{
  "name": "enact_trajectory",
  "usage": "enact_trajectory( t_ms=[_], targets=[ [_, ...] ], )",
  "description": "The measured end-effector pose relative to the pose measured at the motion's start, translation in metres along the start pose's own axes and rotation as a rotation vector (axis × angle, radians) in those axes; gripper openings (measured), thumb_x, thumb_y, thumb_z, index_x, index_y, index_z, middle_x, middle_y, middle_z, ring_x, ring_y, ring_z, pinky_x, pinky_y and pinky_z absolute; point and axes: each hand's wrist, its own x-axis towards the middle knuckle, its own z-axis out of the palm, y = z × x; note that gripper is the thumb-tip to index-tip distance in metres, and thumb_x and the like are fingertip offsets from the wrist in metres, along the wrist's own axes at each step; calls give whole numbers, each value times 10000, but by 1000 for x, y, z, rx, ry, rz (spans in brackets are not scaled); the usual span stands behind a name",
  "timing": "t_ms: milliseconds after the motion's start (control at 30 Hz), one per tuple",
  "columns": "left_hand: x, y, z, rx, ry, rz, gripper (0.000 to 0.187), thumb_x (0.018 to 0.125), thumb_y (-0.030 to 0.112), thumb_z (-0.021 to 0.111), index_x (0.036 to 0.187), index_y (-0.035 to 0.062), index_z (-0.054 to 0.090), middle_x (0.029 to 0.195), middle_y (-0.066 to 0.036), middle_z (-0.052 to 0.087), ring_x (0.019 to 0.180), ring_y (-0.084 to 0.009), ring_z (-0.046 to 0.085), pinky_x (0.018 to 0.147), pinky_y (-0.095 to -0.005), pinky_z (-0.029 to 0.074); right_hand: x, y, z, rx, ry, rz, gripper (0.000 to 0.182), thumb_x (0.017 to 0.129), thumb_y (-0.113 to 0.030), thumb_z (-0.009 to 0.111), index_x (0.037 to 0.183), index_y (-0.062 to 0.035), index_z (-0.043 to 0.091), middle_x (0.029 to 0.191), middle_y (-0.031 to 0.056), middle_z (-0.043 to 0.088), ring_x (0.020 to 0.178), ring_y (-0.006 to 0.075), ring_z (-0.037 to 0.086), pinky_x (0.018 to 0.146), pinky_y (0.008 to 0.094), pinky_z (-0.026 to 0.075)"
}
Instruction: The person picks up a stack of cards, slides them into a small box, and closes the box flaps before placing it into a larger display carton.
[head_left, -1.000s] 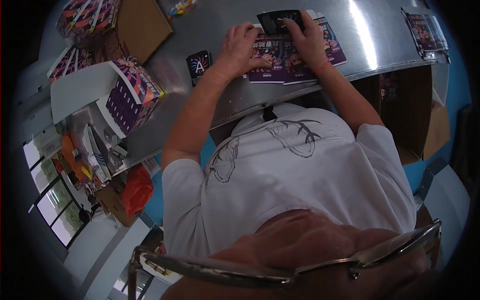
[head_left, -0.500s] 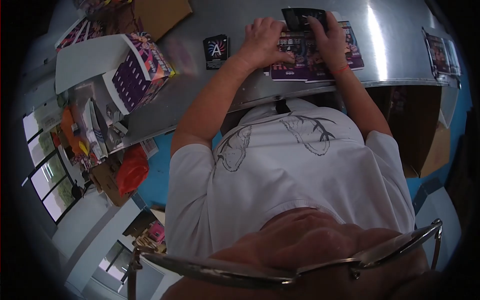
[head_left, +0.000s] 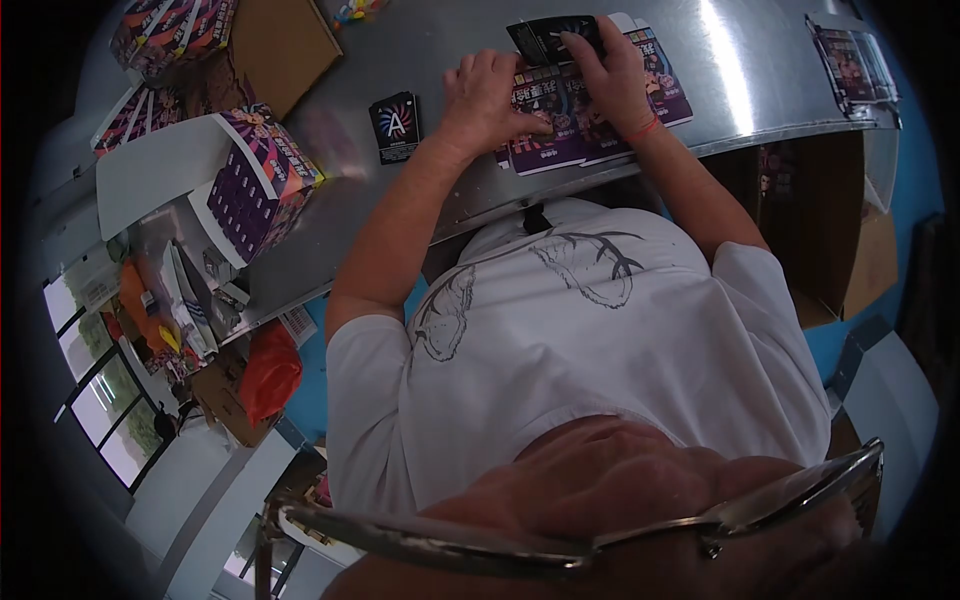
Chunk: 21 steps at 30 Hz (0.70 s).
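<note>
Turned slightly since the earlier frame, a purple packet [head_left: 550, 148] lies on the metal table [head_left: 440, 30] under the left hand [head_left: 484, 100], its grip unclear; the right hand [head_left: 612, 78] pinches a black card [head_left: 536, 42], apparently positioning it, which calls for steadiness.

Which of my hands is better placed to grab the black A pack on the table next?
Probably your left hand: it's nearer the black A pack, while your right hand is farther off and holding another pack.
</note>
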Motion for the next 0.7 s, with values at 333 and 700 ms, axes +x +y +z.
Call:
enact_trajectory(
  t_ms=[333,700],
  targets=[
    [-13,0,3,-88,179,95,578,603,314,855,1084,121,598,1021,-78,535,1011,-312,498,864,-425,458,2,-17,-8,-41,-50,-10,157,875,-121,656,983,-30,587,719,140,646,638,264,661,553,333,492],
    [-15,2,-1,-148,426,174,304,660,82,765,936,96,639,1138,-119,495,953,-313,515,814,-387,489,23,-43,-20,-172,-191,-449,216,863,-91,637,1066,-54,573,856,150,639,765,359,636,653,408,515]
  ],
)
